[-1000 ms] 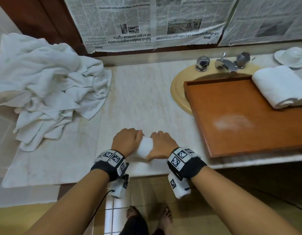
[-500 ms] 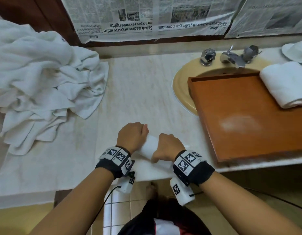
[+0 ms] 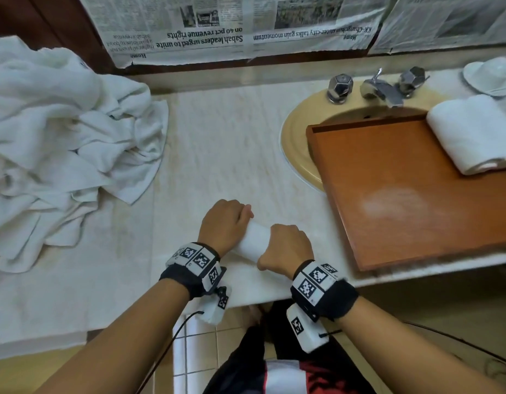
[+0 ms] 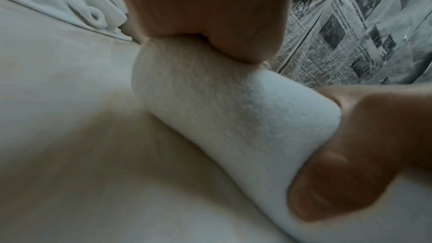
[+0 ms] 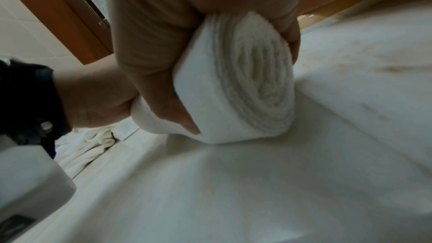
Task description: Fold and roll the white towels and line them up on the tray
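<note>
A tightly rolled white towel (image 3: 253,241) lies on the counter near its front edge. My left hand (image 3: 226,223) grips its left end and my right hand (image 3: 285,248) grips its right end. The right wrist view shows the spiral end of the rolled towel (image 5: 254,80) with my right hand's fingers (image 5: 163,88) curled round it. In the left wrist view the rolled towel (image 4: 229,103) fills the middle under my palm. Over the sink sits a wooden tray (image 3: 410,194) with one rolled towel (image 3: 473,132) at its far right.
A heap of loose white towels (image 3: 61,137) covers the counter's left side. The yellow sink (image 3: 294,149) with chrome taps (image 3: 376,86) lies partly under the tray. A white dish (image 3: 493,75) sits at the far right. Newspaper (image 3: 246,24) covers the wall behind.
Both hands have turned the rolled towel so its left end points farther from me. The head camera has moved closer and shifted left.
</note>
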Tool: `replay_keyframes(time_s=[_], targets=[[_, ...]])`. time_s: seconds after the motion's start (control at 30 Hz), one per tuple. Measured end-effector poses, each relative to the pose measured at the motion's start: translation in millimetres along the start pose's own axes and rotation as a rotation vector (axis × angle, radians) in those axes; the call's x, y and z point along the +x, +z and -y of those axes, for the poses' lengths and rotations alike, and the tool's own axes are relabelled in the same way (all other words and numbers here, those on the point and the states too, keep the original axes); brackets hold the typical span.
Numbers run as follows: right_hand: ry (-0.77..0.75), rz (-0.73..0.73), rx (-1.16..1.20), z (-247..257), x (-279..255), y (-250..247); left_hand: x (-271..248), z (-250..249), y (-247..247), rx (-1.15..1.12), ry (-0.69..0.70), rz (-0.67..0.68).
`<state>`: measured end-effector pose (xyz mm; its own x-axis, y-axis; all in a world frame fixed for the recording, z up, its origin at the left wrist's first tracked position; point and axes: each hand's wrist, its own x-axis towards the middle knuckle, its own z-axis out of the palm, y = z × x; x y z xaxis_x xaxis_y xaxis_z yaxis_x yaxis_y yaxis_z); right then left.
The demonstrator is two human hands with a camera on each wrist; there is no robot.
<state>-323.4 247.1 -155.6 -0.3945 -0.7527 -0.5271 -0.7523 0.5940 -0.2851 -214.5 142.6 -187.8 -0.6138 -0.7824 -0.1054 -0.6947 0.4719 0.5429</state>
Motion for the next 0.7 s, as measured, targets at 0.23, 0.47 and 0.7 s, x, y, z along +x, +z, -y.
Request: replay_keyframes(time_s=[0.23, 0.47, 0.7], targets=[[0.067, 0.016, 0.189, -26.4, 6.3, -17.7, 8.4, -16.5, 17.7, -0.346, -0.115, -0.204], [0.087, -0.028, 0.843, -67.2, 9.1, -42.9, 10.0, -61.8, 27.4, -1.035, -0.311, -0.044], [0.064, -0.097, 1.192, -150.9, 16.1, -127.2, 50.5, -99.1, 59.4, -0.560, -0.270, -0.069]])
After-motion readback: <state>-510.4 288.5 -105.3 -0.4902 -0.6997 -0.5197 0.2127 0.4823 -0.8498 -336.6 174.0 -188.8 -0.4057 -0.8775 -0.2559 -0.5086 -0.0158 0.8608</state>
